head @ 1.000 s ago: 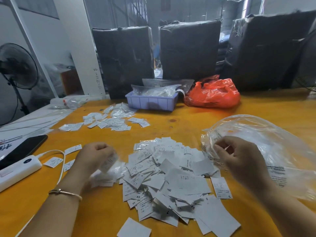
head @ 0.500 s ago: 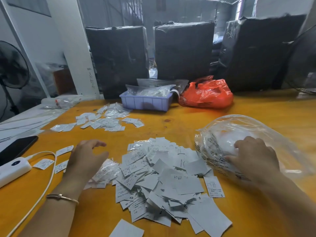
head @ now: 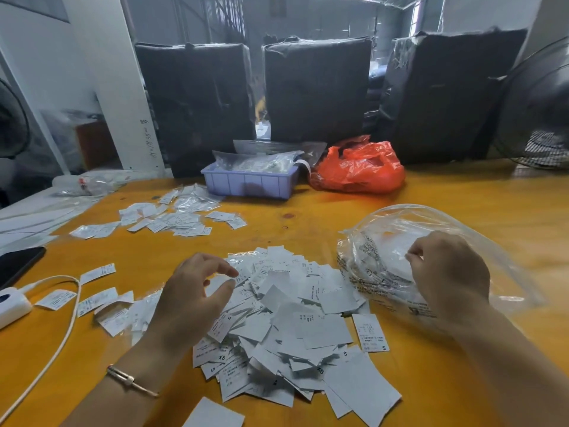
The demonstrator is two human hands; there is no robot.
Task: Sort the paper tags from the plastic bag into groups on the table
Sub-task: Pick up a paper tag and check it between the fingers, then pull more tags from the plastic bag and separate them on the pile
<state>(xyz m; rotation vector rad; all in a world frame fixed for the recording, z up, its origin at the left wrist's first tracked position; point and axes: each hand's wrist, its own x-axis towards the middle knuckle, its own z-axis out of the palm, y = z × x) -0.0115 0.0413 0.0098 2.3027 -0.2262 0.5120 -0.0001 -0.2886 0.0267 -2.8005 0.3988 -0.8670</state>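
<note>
In the lower centre of the frame, a heap of paper tags (head: 295, 318) is lying on the orange table (head: 308, 220). The left hand (head: 197, 300) is hovering over its left edge, fingers loosely curled. At the right, the right hand (head: 452, 275) is pinching the clear plastic bag (head: 385, 238).

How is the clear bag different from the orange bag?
The clear bag is see-through and lies near the right hand, which grips it; the orange bag is opaque and sits untouched at the far edge beside the blue tray. Both are crumpled plastic on the table.
</note>
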